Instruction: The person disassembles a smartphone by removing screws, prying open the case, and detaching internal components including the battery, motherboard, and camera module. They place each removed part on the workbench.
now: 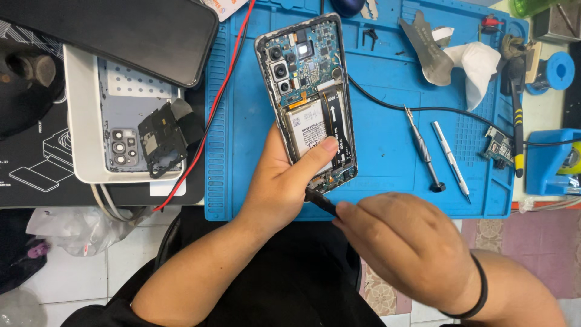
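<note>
An opened smartphone (310, 91) with its back cover off shows its circuit board, camera modules and a silver battery. My left hand (279, 184) grips the phone's lower end from below, thumb pressed on the battery. My right hand (407, 242) holds a thin black tool (319, 201) whose tip touches the phone's bottom edge. A black band sits on my right wrist. The phone hovers over a blue work mat (387, 139).
Two small screwdrivers (437, 154) lie on the mat at right, beside a black cable (387, 104), a metal pry tool (425, 48) and a white tissue (479, 66). At left a white tray (78, 121) holds a back cover and black bracket under a dark phone (121, 30).
</note>
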